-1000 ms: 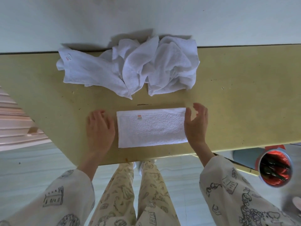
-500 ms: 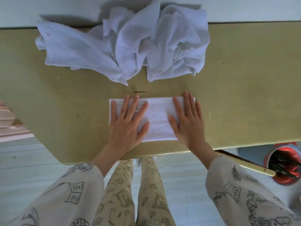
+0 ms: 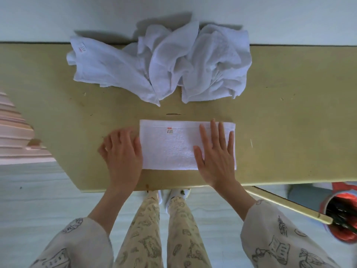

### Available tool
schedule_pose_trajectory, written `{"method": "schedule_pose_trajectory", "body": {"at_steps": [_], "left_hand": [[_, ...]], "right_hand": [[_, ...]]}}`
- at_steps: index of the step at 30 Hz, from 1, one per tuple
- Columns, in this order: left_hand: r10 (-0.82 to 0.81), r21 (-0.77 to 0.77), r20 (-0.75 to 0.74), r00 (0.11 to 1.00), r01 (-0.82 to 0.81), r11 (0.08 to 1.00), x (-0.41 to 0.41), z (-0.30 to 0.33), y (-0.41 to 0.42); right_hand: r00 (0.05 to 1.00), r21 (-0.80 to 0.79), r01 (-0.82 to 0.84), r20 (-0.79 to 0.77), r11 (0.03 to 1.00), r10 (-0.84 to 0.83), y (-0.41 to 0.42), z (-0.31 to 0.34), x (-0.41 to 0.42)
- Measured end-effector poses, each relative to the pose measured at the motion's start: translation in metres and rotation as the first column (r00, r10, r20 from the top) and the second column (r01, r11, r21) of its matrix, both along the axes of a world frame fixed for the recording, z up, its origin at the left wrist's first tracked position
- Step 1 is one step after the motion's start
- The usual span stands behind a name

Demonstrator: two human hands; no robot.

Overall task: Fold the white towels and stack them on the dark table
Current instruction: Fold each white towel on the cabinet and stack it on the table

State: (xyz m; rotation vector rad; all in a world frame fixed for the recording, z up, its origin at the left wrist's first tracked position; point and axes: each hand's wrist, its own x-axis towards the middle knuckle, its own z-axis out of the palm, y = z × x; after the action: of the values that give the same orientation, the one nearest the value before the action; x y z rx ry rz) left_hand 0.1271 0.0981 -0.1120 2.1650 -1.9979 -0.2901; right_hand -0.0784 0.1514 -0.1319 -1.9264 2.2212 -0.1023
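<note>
Folded towel near table edge; R hand flat on it, L hand flat, now slid off leftward; bare top to right.

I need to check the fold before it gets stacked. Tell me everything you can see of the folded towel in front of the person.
The folded towel is white terry cloth, a flat, neat rectangle lying long side across the yellowish table, near its front edge. A small red-printed label shows near its far edge. The right hand lies flat on its right part with fingers straight; the left hand rests at its left edge, mostly on the table. The unfolded towels lie apart behind it.
</note>
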Motion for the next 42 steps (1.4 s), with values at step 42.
{"method": "schedule_pose_trajectory", "body": {"at_steps": [42], "left_hand": [[0.208,0.394,-0.694,0.69,0.121,0.911,-0.103,0.067,-0.014]], "right_hand": [[0.061,0.485,0.466,0.817,0.741,-0.573,0.016,0.06,-0.065]]}}
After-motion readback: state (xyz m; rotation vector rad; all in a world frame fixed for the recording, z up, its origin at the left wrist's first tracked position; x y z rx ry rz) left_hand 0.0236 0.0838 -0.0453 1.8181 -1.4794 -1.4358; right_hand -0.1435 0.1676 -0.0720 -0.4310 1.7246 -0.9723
